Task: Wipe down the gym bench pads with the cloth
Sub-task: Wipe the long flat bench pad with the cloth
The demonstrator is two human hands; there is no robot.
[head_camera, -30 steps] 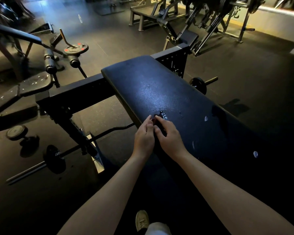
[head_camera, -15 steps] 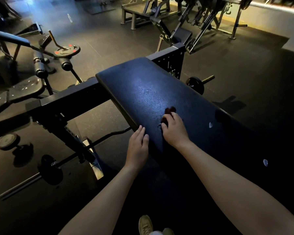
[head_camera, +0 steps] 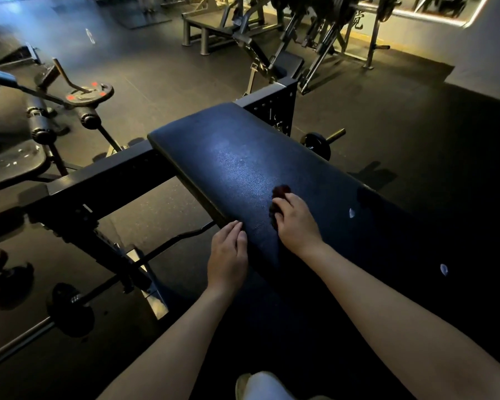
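Head view: bench pad (head_camera: 243, 157) runs from the lower right up toward the frame centre, dark and pebbled, with a pale sheen near its far end. Right hand (head_camera: 296, 223) sits on the pad about mid-width, fingers curled down over a small dark cloth (head_camera: 280, 192). The cloth is bunched, pokes out past the fingertips and is pressed to the pad surface. Left hand (head_camera: 227, 255) is at the pad's left long edge, fingers straight and together, tips touching the edge, holding nothing.

Edges: the far short edge of the pad is rounded and meets a black crossbeam (head_camera: 107, 180) on the left and a perforated upright (head_camera: 274, 108) behind. Bare pad lies ahead of the cloth up to that far edge and across to the right long edge. Two small pale scuffs (head_camera: 352, 212) mark the right side of the pad, well apart from the cloth. Pad nearest the person is in deep shadow, detail cannot be told.

Floor (head_camera: 162, 70) is dark rubber matting. A curved bar (head_camera: 182, 238) lies under the left edge, and a loaded barbell (head_camera: 70, 310) lies on the floor lower left. Weight plate with red spots (head_camera: 88, 95) is at upper left, beside another bench seat (head_camera: 12, 163). Short bar with a plate (head_camera: 321, 142) lies on the floor right of the upright. Weight machines (head_camera: 315, 39) line the far wall. Pale shoe (head_camera: 243, 385) is at the bottom edge.
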